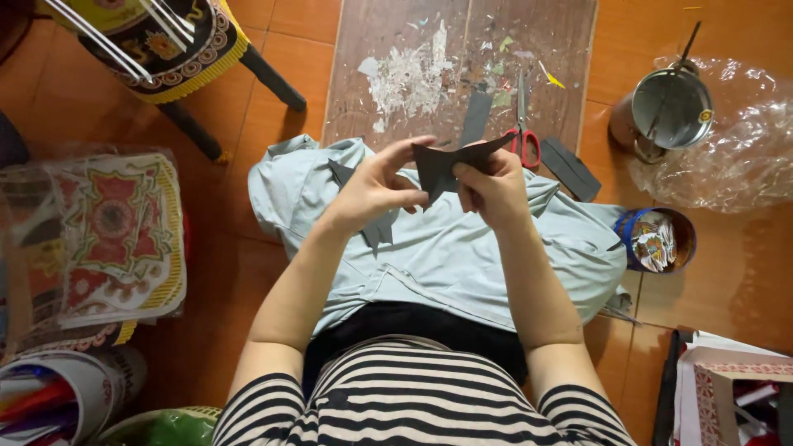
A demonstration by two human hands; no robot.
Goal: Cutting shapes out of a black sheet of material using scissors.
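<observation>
Pinching the dark paper [450, 165] with left hand [376, 186] and right hand [493, 192] together, I judge short grips near the fold work best.

Two hands [376, 186] [493, 192], one scissors [523, 136], two tins [667, 111] [657, 239].

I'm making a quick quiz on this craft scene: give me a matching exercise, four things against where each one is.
Things:
1. dark paper piece
2. red-handled scissors
3. metal pot
4. stack of patterned cut-outs

Places:
A. on the worn board beyond the hands
B. on the floor, far left
C. held between the left hand and right hand
D. upper right, beside clear plastic

Pairs: 1-C, 2-A, 3-D, 4-B
</observation>
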